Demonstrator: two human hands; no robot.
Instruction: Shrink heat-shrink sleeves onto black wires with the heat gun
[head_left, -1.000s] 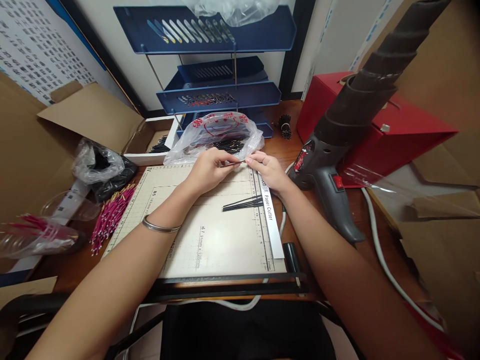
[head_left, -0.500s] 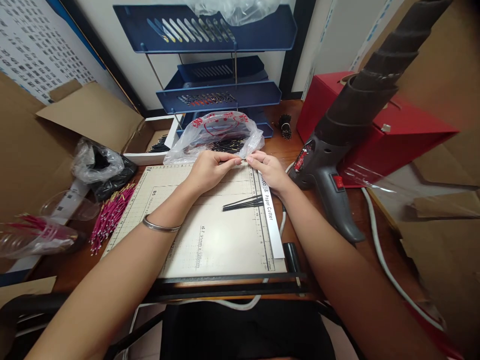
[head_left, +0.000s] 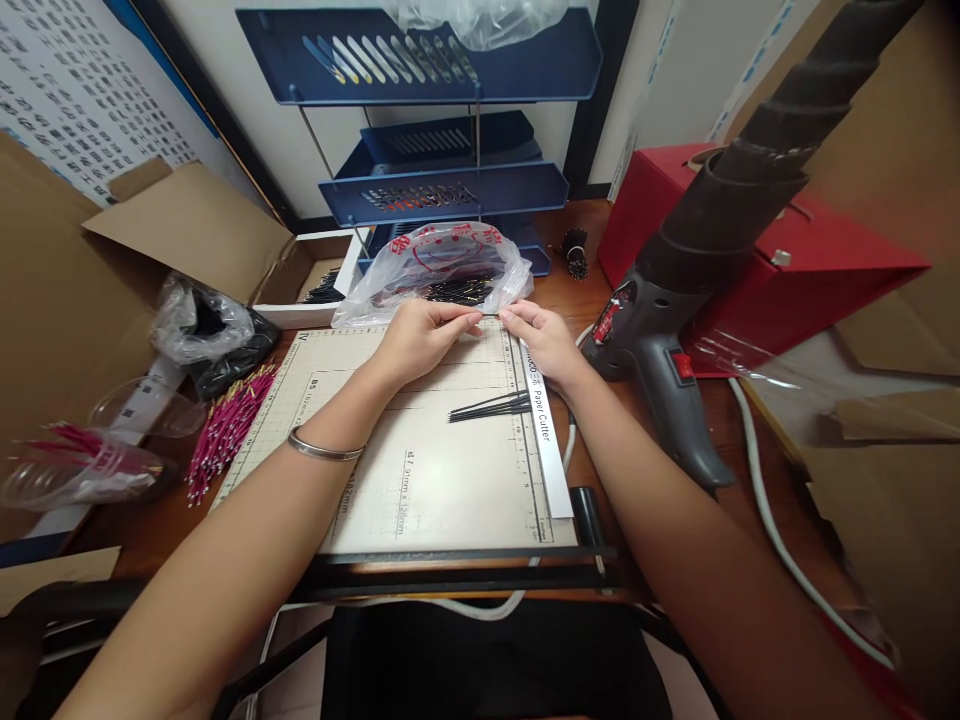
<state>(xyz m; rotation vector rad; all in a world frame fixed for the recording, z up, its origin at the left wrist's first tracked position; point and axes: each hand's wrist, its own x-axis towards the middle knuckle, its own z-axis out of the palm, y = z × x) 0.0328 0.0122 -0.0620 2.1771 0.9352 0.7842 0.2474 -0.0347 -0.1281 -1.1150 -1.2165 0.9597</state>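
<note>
My left hand [head_left: 425, 338] and my right hand [head_left: 541, 338] meet above the far edge of the paper cutter [head_left: 427, 480]. Thumb and fingers of both are pinched on a thin black wire [head_left: 491, 315], of which only a sliver shows between the fingertips. Several loose black wires [head_left: 487, 406] lie on the cutter's board, running up to its white ruler strip [head_left: 553, 450]. Just behind my fingers, a clear plastic bag [head_left: 360, 300] with red print holds black wires with gold-coloured tips [head_left: 465, 290].
A heat gun [head_left: 675, 330] stands on the right before a red box [head_left: 825, 250]. Blue tiered trays [head_left: 442, 195] rise at the back, beside a bundle of black wires [head_left: 575, 255]. On the left are magenta wires [head_left: 229, 430], a plastic cup [head_left: 90, 475] and an open carton [head_left: 292, 315].
The view has shifted slightly, so everything sits a little further right. Both hands keep pinching at the same spot, their fingertips barely moved.
</note>
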